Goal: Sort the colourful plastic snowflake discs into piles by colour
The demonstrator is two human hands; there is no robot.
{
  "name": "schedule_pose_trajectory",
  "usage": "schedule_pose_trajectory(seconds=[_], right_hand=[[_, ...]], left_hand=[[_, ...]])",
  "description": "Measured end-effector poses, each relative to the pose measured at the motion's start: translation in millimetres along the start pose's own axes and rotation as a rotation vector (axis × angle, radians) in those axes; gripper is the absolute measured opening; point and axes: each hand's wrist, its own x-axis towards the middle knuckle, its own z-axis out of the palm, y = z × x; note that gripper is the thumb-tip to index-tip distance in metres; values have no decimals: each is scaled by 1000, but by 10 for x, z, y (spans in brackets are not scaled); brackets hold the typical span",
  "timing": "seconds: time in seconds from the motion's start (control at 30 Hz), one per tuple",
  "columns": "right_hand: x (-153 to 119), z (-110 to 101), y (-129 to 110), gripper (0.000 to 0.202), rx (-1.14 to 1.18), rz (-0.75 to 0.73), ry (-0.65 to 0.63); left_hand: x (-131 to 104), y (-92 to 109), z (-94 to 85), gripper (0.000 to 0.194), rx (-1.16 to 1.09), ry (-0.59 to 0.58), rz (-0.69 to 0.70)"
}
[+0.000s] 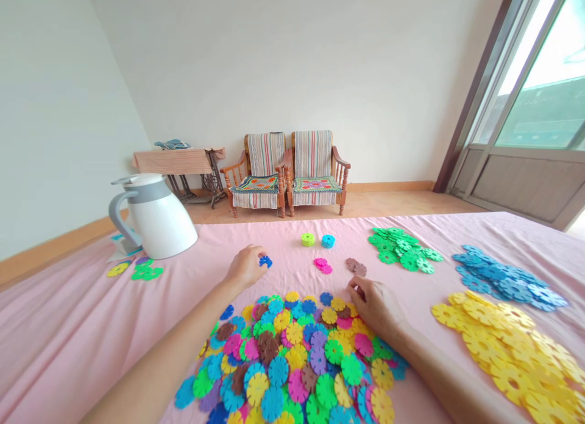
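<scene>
My left hand (247,267) reaches past the far left of a mixed heap of plastic snowflake discs (292,357). Its fingers are closed at a few dark blue discs (265,261) on the cloth. My right hand (375,302) hovers at the heap's far right edge, fingers curled together; what they hold, if anything, is hidden. Just beyond it lie a few brown discs (356,266), with pink discs (322,265) to their left. Farther back stand a short yellow-green stack (308,239) and a light blue stack (328,240).
Sorted piles of green discs (402,249), blue discs (507,278) and yellow discs (507,345) lie to the right. A white jug (164,220) stands on the left, with loose discs (146,270) before it. Pink cloth (91,332) covers the table. Two wooden chairs (315,168) stand beyond.
</scene>
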Motion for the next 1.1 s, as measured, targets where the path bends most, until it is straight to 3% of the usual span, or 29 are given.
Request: schedule_pose_trajectory(seconds=[0.13,0.3,0.47,0.77,1.1], right_hand=[[1,-5,-3,16,0,-1,0],[-6,-22,-12,15,-2,-2,-8],[-13,-40,-17,15,-5,-3,-13],[-10,-28,-14,15,-14,-5,-15],[-14,-37,-22,15,-14,-10,-22]], left_hand=[[-57,116,4,27,-33,-38,44],[-256,610,-7,12,-164,-285,245],[-451,921,0,22,-175,-383,383],[-523,963,111,11,-65,-291,405],[-522,956,40,13,-124,-355,390]])
